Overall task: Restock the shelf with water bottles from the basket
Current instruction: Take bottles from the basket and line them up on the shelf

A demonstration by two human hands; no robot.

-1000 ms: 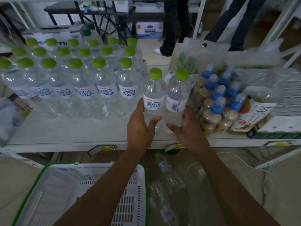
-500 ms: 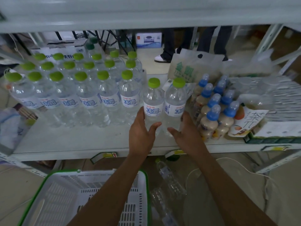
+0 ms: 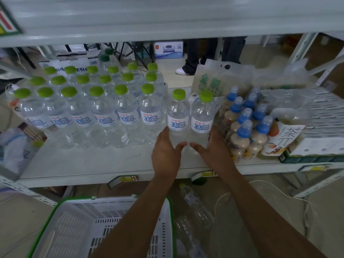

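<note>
Together, 2 hands point(image 3: 189, 151) around 2 bottles point(image 3: 189, 116)

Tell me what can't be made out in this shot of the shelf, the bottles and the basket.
All in the head view:
- Basket: near part cut off by the bottom edge, right side covered by the forearms, so any remaining bottles can't be confirmed.
- Lower parts of the two front bottles: covered by the left hand and right hand; grip firmness unclear.
- Back-row water bottles: labels hidden by the front rows.
- Small label print: too small to read.
</note>
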